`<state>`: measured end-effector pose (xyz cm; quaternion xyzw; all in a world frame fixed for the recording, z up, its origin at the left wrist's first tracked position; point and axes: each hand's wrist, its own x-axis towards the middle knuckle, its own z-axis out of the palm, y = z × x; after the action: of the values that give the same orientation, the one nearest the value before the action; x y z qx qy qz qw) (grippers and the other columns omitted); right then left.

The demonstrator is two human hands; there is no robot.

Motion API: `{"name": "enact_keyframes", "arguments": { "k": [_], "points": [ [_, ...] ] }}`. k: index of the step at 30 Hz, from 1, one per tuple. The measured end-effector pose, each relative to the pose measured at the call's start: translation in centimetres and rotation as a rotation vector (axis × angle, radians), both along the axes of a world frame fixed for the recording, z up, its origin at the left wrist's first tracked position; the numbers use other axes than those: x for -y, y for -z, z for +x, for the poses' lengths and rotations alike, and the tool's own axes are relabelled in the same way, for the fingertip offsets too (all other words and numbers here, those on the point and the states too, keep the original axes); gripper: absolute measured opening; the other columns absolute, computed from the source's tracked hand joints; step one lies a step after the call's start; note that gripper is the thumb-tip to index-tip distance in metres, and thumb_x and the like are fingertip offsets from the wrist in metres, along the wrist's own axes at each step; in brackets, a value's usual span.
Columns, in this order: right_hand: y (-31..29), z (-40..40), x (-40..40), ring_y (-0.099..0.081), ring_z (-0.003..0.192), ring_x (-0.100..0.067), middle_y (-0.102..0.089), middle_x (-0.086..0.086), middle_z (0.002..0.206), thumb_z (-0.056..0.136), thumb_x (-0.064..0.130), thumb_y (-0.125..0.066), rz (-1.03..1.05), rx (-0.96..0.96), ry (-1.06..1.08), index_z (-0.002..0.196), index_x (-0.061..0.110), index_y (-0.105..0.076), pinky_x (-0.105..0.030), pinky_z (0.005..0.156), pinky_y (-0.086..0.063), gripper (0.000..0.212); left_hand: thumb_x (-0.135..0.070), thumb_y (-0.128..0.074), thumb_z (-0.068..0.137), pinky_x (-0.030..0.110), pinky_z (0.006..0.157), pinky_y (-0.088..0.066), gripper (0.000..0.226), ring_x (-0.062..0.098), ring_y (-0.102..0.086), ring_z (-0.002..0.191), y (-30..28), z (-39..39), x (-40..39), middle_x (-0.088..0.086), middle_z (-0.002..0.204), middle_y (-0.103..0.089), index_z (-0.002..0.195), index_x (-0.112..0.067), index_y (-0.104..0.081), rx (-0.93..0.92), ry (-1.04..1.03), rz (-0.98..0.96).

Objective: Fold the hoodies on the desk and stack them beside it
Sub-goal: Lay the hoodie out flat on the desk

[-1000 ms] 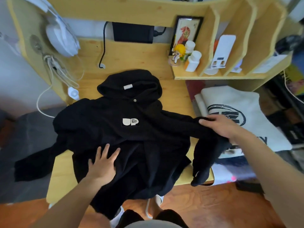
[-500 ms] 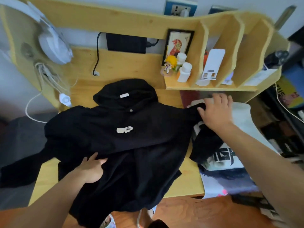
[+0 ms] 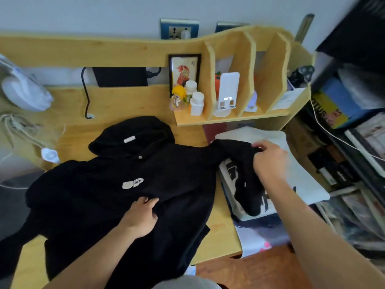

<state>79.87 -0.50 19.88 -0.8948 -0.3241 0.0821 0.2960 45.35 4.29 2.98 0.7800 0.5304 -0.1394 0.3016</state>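
Presently listed, largest first. Desk (image 3: 129,105): pale wood, with a back panel and a divided shelf at its far right corner.

Black hoodie (image 3: 116,197): lies front up across the middle of the desk, hood toward the back edge, hem hanging over the near edge, one sleeve trailing off the left edge. A pale logo patch (image 3: 132,183) sits on the chest. Judged soft, thick and limp, fairly light; it should crease wherever it is pressed and sag wherever it is unsupported. Best taken at a cuff, shoulder seam or hem, with the body pinned flat.

Folded white hoodie (image 3: 302,174): dark print, resting on a stack just beside the right edge of the desk; the black sleeve (image 3: 239,163) drapes over it.

Right hand (image 3: 268,161): fingers curled, pinching the sleeve partway along, above the white stack.

Left hand (image 3: 143,215): lies on the hoodie's front below the patch, fingers bent into the cloth; whether it pinches a fold or only presses cannot be told.

Shelf items: a framed picture (image 3: 184,70), two white bottles (image 3: 196,103), a small yellow-haired figure (image 3: 178,95).
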Motion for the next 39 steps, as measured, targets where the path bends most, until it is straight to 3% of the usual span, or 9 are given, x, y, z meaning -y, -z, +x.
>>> {"name": "enact_keyframes", "arguments": {
  "k": [3,7,10,15,20,25,28,33,39],
  "points": [
    [-4.3,5.3,-2.0,-0.064,0.097,-0.039,-0.074,-0.014,0.102,0.081,0.001,-0.049,-0.105,0.322,-0.019,0.099,0.021,-0.079,-0.038,0.085,-0.052,0.04,-0.034,-0.046,0.103,0.038,0.115,-0.039,0.064,0.024,-0.032,0.145,0.2,0.6,-0.9,0.001,0.163,-0.024,0.162,-0.033,-0.021,-0.06,0.026,-0.067],
    [-3.7,9.9,-4.1,-0.045,0.123,-0.04,-0.058,-0.018,0.128,0.09,0.014,-0.057,-0.677,0.675,-0.039,0.124,0.01,-0.065,-0.048,0.107,-0.037,0.036,-0.039,-0.045,0.103,0.041,0.121,-0.031,0.068,0.029,-0.014,0.153,0.6,0.1,-0.3,0.002,0.168,-0.009,0.163,-0.035,-0.012,-0.191,0.112,-0.088],
    [0.8,6.3,-4.4,-0.048,0.115,-0.042,-0.055,-0.021,0.124,0.08,0.011,-0.066,-0.564,0.721,-0.31,0.121,0.006,-0.063,-0.05,0.101,-0.041,0.041,-0.048,-0.058,0.096,0.037,0.1,-0.048,0.053,0.024,-0.045,0.127,1.0,0.0,1.3,0.003,0.143,-0.041,0.145,-0.03,-0.049,-0.125,0.103,0.207],
    [9.4,-6.4,-0.1,-0.062,0.083,-0.032,-0.059,-0.006,0.09,0.089,0.019,-0.064,-0.319,0.361,-0.814,0.094,0.013,-0.063,-0.046,0.078,-0.056,0.007,-0.051,-0.061,0.095,0.037,0.086,-0.049,0.039,0.022,-0.055,0.106,2.0,-1.9,4.5,0.0,0.118,-0.058,0.124,-0.025,-0.064,-0.029,-0.045,0.274],
    [18.0,-9.2,6.9,-0.058,0.113,-0.037,-0.059,-0.017,0.124,0.094,0.047,-0.057,-0.653,-0.472,-0.189,0.128,0.006,-0.054,-0.038,0.089,-0.048,0.053,-0.035,-0.063,0.097,0.061,0.106,-0.038,0.046,0.047,-0.041,0.131,1.7,-7.8,8.7,0.023,0.143,-0.045,0.135,-0.01,-0.055,-0.085,-0.824,0.391],
    [20.2,-13.3,9.7,-0.046,0.102,-0.025,-0.049,-0.008,0.117,0.093,0.051,-0.062,-0.636,-0.611,-0.233,0.124,0.018,-0.056,-0.037,0.093,-0.044,0.046,-0.071,-0.035,0.096,0.055,0.111,-0.038,0.089,0.046,-0.043,0.134,4.1,-16.2,13.1,0.024,0.152,-0.041,0.152,-0.003,-0.036,-0.004,-1.702,-0.158],
    [19.5,-15.2,9.5,-0.056,0.106,-0.026,-0.049,-0.004,0.119,0.095,0.034,-0.067,-0.348,-0.693,-0.218,0.122,0.018,-0.052,-0.038,0.095,-0.047,0.034,-0.061,-0.05,0.1,0.049,0.101,-0.043,0.072,0.037,-0.052,0.127,3.5,-16.5,15.0,0.012,0.141,-0.056,0.148,-0.008,-0.045,0.355,-1.661,-0.453],
    [18.6,-16.0,12.7,-0.069,0.095,-0.026,-0.071,-0.002,0.098,0.102,0.023,-0.059,-0.092,-0.767,-0.114,0.106,0.021,-0.064,-0.046,0.09,-0.058,0.007,-0.071,-0.055,0.09,0.053,0.111,-0.043,0.08,0.036,-0.055,0.127,3.5,-19.1,17.1,0.011,0.14,-0.059,0.142,-0.01,-0.051,0.572,-1.623,-0.305],
    [16.5,-16.7,21.0,-0.063,0.082,-0.024,-0.065,-0.003,0.089,0.099,0.011,-0.053,-0.04,-0.576,0.29,0.109,0.014,-0.071,-0.033,0.072,-0.052,0.02,-0.055,-0.05,0.103,0.052,0.102,-0.051,0.051,0.033,-0.065,0.107,0.0,-23.2,17.9,0.011,0.111,-0.068,0.135,-0.017,-0.056,0.788,-1.638,-0.475]
  ]
}}
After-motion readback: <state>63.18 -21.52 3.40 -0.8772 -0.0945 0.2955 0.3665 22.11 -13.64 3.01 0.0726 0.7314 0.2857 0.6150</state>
